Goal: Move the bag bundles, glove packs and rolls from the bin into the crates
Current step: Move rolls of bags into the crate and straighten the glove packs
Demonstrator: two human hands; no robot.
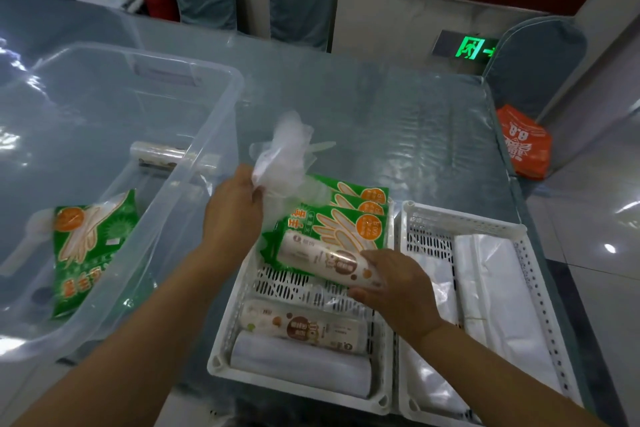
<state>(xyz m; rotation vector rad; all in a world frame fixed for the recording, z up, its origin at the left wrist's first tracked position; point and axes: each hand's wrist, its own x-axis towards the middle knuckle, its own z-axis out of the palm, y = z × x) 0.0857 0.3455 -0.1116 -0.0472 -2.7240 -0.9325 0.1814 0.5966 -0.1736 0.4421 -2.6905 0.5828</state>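
My left hand [235, 208] grips a bunch of clear plastic gloves [287, 152] above the far end of the left white crate [221, 350]. My right hand [398, 288] holds one end of a white printed roll [318, 258] lying across green glove packs [346, 215] stacked in that crate. Nearer me in the crate lie a second printed roll [301, 326] and a plain white roll [301, 367]. The right white crate [540, 288] holds white bag bundles [495, 298]. The clear bin [194, 198] on the left contains a green glove pack [86, 246] and a clear film roll [159, 152].
Everything stands on a table with a glossy blue-grey cover [398, 121]. Covered chairs [301, 0] stand along the far side and the right corner. An orange bag [526, 146] sits off the table's right edge, above the tiled floor.
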